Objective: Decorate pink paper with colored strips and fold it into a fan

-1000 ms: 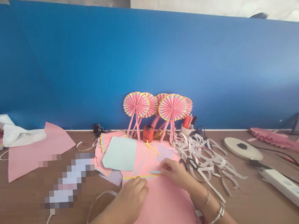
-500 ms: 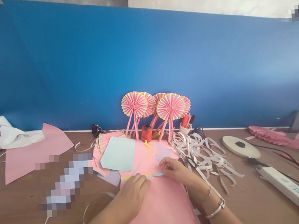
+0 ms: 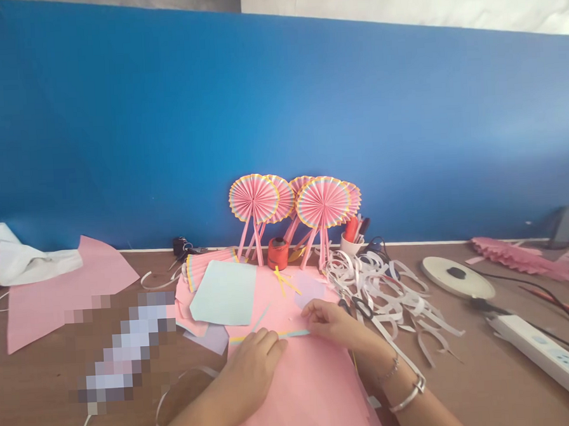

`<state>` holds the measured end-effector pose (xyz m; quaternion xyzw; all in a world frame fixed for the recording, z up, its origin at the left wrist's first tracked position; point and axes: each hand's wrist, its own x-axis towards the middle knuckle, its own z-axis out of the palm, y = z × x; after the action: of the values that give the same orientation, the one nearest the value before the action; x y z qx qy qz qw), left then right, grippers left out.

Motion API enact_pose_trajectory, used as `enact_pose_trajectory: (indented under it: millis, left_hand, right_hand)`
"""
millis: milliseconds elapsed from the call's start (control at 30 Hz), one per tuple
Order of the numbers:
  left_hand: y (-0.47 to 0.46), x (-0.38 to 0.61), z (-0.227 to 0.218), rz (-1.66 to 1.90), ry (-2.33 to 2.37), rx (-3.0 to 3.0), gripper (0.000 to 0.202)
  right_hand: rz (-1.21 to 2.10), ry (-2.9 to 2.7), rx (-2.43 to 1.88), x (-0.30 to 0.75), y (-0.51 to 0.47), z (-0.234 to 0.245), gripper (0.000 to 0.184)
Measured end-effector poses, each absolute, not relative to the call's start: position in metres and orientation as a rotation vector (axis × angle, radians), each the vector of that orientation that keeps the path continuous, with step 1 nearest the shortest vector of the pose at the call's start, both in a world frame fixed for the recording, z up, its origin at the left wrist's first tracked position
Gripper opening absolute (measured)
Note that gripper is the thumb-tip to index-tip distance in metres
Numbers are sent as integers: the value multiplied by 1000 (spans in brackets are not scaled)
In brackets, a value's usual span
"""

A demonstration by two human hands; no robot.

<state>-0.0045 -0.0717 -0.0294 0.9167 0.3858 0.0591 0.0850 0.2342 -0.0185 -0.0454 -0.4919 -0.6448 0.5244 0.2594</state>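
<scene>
A large pink paper sheet (image 3: 303, 383) lies on the wooden table in front of me. My left hand (image 3: 252, 367) rests on it with fingers curled, fingertips pressing a thin yellow and pale blue paper strip (image 3: 291, 333) along the sheet's top edge. My right hand (image 3: 333, 322) pinches the right end of the same strip. Two silver bracelets (image 3: 406, 391) circle my right wrist.
Several pink pleated paper fans (image 3: 288, 203) lean on the blue wall (image 3: 280, 124). Nearby are an orange ribbon spool (image 3: 277, 253), a light blue sheet (image 3: 224, 292), curled white paper strips (image 3: 393, 293) with scissors (image 3: 359, 307), a pen cup (image 3: 355, 235), a white power strip (image 3: 544, 358) and pink paper (image 3: 55, 295) at left.
The view shifted slightly. My left hand's fingers crept a little right along the strip, and my right hand stays pinched on its end.
</scene>
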Motion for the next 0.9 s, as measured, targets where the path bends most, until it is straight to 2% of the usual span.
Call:
enact_pose_trajectory:
  millis: [233, 467, 900]
  left_hand:
    - [-69, -3, -31, 218, 1157, 2727, 40]
    - [-71, -3, -27, 160, 1175, 2701, 33]
    - [-70, -2, -27, 141, 1166, 2694, 33]
  right_hand:
    - [1400, -1753, -1359, 235, -18, -47, 21]
    - [1422, -1746, -1337, 235, -19, -45, 20]
    - [1464, -1730, -1342, 236, -16, -47, 23]
